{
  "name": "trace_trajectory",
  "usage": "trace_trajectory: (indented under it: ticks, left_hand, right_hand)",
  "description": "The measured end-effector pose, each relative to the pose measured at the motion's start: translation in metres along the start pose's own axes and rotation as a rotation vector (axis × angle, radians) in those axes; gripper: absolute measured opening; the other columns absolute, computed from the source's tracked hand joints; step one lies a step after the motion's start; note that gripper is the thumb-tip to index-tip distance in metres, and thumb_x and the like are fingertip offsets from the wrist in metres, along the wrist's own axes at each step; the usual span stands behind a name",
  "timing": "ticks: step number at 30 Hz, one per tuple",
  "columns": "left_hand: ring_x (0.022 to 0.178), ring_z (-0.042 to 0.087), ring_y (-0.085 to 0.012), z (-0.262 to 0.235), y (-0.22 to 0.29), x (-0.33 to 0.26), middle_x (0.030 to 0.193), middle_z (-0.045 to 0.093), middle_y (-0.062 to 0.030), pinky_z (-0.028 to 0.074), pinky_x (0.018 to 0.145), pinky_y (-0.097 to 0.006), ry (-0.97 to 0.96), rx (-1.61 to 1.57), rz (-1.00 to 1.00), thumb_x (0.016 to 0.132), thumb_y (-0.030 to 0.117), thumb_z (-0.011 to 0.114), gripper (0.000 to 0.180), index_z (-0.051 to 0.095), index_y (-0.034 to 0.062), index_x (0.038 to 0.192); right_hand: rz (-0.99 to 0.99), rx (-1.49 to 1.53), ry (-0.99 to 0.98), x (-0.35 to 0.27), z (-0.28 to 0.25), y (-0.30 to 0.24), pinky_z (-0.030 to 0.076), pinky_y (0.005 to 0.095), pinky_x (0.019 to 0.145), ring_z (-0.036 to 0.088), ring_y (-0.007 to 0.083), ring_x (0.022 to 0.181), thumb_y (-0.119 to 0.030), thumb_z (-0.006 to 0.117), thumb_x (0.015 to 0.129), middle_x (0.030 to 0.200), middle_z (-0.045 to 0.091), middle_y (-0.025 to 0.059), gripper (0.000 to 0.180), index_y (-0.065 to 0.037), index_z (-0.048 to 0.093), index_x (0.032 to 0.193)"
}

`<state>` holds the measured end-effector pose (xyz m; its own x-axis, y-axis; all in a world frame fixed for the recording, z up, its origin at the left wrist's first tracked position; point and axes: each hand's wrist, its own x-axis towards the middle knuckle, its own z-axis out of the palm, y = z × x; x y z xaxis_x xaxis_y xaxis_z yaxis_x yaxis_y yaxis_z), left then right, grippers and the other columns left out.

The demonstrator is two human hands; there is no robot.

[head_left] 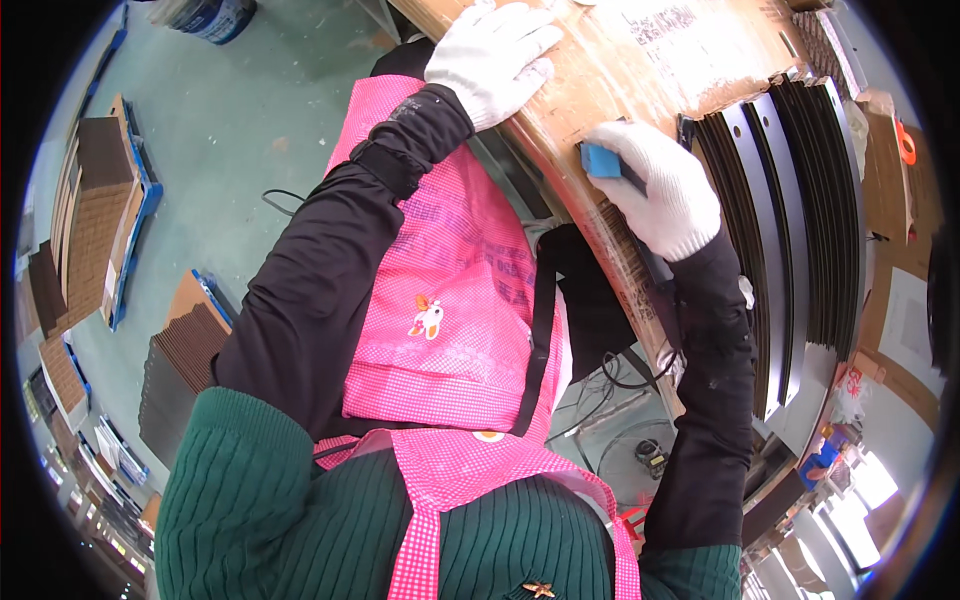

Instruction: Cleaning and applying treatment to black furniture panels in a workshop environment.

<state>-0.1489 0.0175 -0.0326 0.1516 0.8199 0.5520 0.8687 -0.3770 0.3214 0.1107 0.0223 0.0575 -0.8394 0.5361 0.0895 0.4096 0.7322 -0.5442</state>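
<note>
My left hand (490,62), in a white knit glove, lies on the near edge of the cardboard-covered table (610,75). Its fingers are stretched out and hold nothing. Farther right, my gloved right hand (662,195) is closed around a small blue block (601,161), whose end sticks out past the thumb and fingertips. Dark material shows beside the block, partly covered by the glove, and I cannot make out what it is. A dark strip (655,268) runs along the table edge below that hand, partly hidden by my right sleeve.
Several long dark metal panels (815,210) stand in a row right of my right hand. A black cable (635,385) hangs below the table edge. Stacked brown boards (105,215) on blue pallets stand on the green floor at left, and a bucket (215,15) is at the top left.
</note>
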Motion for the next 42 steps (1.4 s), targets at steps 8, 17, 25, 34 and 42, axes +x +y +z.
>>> trace_trajectory:
  ticks: [8, 17, 25, 34, 42]
  left_hand:
    - [0.115, 0.063, -0.0411, 0.005, -0.003, 0.001, 0.123, 0.069, -0.019, 0.045, 0.106, -0.055, 0.015, -0.037, 0.019, 0.092, 0.025, 0.068, 0.041, 0.069, 0.0058, 0.128]
    - [0.141, 0.056, -0.0322, 0.012, -0.012, -0.006, 0.151, 0.063, -0.01, 0.035, 0.123, -0.052, -0.003, 0.213, 0.068, 0.104, 0.033, 0.06, 0.043, 0.067, 0.0138, 0.142]
    - [0.142, 0.055, -0.0329, 0.015, -0.005, -0.008, 0.152, 0.063, -0.01, 0.034, 0.124, -0.053, -0.046, 0.174, 0.047, 0.104, 0.033, 0.06, 0.044, 0.066, 0.0135, 0.143]
    - [0.139, 0.058, -0.0341, 0.009, -0.003, 0.002, 0.148, 0.065, -0.0127, 0.036, 0.122, -0.051, -0.076, 0.164, 0.062, 0.102, 0.028, 0.065, 0.043, 0.067, 0.0127, 0.142]
    - [0.144, 0.054, -0.0305, 0.021, -0.025, -0.008, 0.153, 0.062, -0.0089, 0.031, 0.126, -0.05, -0.041, 0.212, 0.101, 0.107, 0.035, 0.059, 0.046, 0.065, 0.0127, 0.146]
  right_hand:
    - [0.119, -0.117, -0.103, -0.092, -0.03, -0.018, 0.053, 0.0446, 0.1, 0.069, 0.036, 0.115, -0.001, 0.081, 0.077, 0.121, 0.073, 0.0136, 0.05, -0.008, 0.07, 0.125]
    - [0.661, 0.601, 0.478, -0.103, -0.052, -0.007, 0.057, 0.0315, 0.099, 0.07, 0.0176, 0.114, 0.0, 0.076, 0.094, 0.118, 0.072, 0.0098, 0.038, 0.002, 0.066, 0.131]
    - [0.482, 0.495, 0.389, -0.003, -0.012, 0.065, 0.058, 0.0318, 0.099, 0.073, 0.0181, 0.108, -0.019, 0.083, 0.093, 0.112, 0.075, 0.0124, 0.048, 0.004, 0.067, 0.132]
    - [0.536, 0.436, 0.356, -0.046, -0.014, 0.06, 0.058, 0.0309, 0.094, 0.072, 0.0157, 0.098, -0.021, 0.083, 0.09, 0.108, 0.074, 0.0106, 0.048, 0.001, 0.068, 0.131]
    - [0.803, 0.209, 0.379, -0.21, -0.049, 0.006, 0.058, 0.0296, 0.094, 0.071, 0.0151, 0.106, -0.004, 0.078, 0.09, 0.118, 0.07, 0.0085, 0.041, -0.002, 0.066, 0.129]
